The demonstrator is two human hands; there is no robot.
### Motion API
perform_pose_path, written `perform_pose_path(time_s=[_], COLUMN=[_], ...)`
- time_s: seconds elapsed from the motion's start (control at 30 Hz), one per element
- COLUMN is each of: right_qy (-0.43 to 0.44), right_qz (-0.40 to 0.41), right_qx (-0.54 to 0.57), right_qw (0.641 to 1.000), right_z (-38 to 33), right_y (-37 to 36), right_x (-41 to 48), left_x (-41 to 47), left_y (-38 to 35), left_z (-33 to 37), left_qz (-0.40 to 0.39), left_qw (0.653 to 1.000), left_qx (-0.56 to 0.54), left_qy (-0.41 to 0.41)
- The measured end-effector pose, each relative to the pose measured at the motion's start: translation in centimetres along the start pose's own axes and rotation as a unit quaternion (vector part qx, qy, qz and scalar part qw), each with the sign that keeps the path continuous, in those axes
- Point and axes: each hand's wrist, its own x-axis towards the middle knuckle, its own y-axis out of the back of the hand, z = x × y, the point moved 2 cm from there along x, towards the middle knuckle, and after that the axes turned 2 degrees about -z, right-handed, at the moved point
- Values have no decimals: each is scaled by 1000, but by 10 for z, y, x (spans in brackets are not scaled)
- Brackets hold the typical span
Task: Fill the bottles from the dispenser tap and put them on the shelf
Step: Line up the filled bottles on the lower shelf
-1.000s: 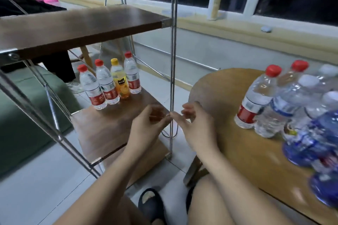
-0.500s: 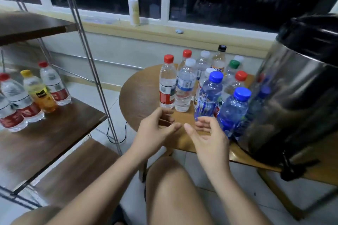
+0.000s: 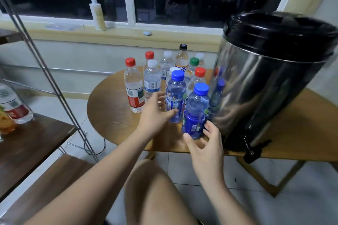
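Observation:
Several capped plastic bottles stand on the round wooden table (image 3: 109, 111). Nearest me are two blue-capped bottles: one at the front (image 3: 196, 111) and one behind it to the left (image 3: 176, 95). My left hand (image 3: 155, 113) is open, its fingers spread beside the left blue-capped bottle. My right hand (image 3: 208, 142) is open just below the front blue-capped bottle, fingertips close to its base. A steel dispenser (image 3: 270, 82) with a black lid stands at the right, its black tap (image 3: 253, 151) hanging over the table edge. The wooden shelf (image 3: 33, 144) at left holds a red-labelled bottle (image 3: 14, 106).
A red-capped bottle (image 3: 133, 86) and a white-capped one (image 3: 152, 78) stand left of my left hand. The shelf's metal post (image 3: 47, 75) slants across the left. A pump bottle (image 3: 97, 12) sits on the windowsill. My knee is below the hands. A cable lies on the tiled floor.
The view swung right from the shelf to the table and dispenser. Both hands, earlier together at the middle, have spread apart and reached forward to the blue-capped bottles.

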Motion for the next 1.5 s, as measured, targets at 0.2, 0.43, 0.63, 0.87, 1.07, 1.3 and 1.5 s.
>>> perform_pose_path(time_s=[0.2,0.43,0.63,0.87,1.07,1.3,1.5], right_qy=[4,13,19,8,18,26,37], right_qz=[1,8,4,-10,-55,-113,-168], right_qx=[-42,-50,-46,-10,-23,-48,-67], right_qw=[999,999,999,1000,998,992,983], right_z=[3,0,0,5,1,-10,-27], right_y=[-12,-18,-18,-21,-26,-51,-97], right_x=[6,9,13,18,20,21,11], left_x=[12,21,16,-18,-46,-68,-83], left_y=[-14,-12,4,32,58,80,128], left_z=[-3,-8,-17,-28,-40,-48,-71], left_qz=[-9,-23,-52,-63,-68,5,59], left_qw=[1000,999,998,998,998,1000,998], left_qx=[-10,33,25,-14,-3,-1,11], left_qy=[11,10,-4,-12,-15,-11,18])
